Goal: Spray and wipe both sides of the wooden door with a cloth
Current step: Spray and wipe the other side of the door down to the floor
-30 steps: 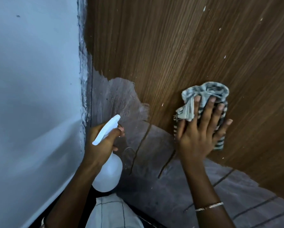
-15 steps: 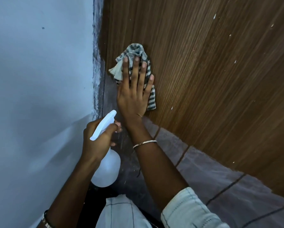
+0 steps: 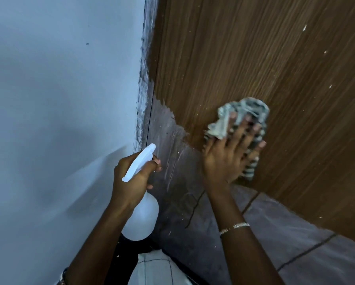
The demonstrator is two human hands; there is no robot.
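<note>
1. Wiping stroke on the wooden door (image 3: 254, 58): the right hand (image 3: 228, 159) lies flat, fingers straight and spread, pressing the striped cloth (image 3: 244, 112) against the panel close to its bottom edge.
2. Half a second ago the cloth sat higher, beside the door's edge next to the wall (image 3: 59, 99). It has since swept back out across the panel, to about where it was a second ago.
3. The left hand (image 3: 131, 182) grips the neck of the white spray bottle (image 3: 141, 219), its fingers curled at the trigger. It has stayed low, near the corner where wall and door meet, with the nozzle toward the door. No spray is visible.
4. Pale flecks show on the wood above and to the right of the cloth.
5. Judgement: the sweep suggests side-to-side passes over the lower part of this face. Wiping is under way here, the flecked upper area probably remains, and the other face is not in view.
</note>
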